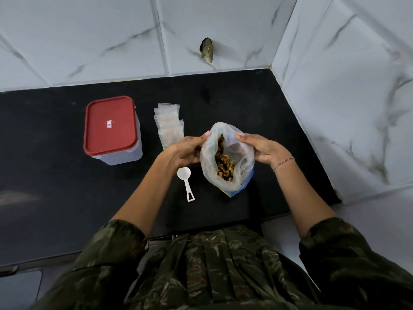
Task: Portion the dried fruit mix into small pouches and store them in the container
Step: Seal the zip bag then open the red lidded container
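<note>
On the black desk (55, 157) the clear rectangular plastic container with a red lid (111, 128) stands closed beside stacked small clear pouches (169, 124). The left hand (185, 151), above the white plastic scoop (187, 185), pinches one rim of the thin translucent bag (242, 153) of brown dried fruit mix (224, 163); the right hand (263, 149) pinches the other, spreading the mouth. Folding the rim down should hold it open.

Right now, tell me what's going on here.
A person's left hand and right hand grip the rim of a plastic bag, showing the dried fruit mix inside. The white scoop lies untouched on the black counter. The small pouches sit stacked beside the container, whose red lid is on.
</note>
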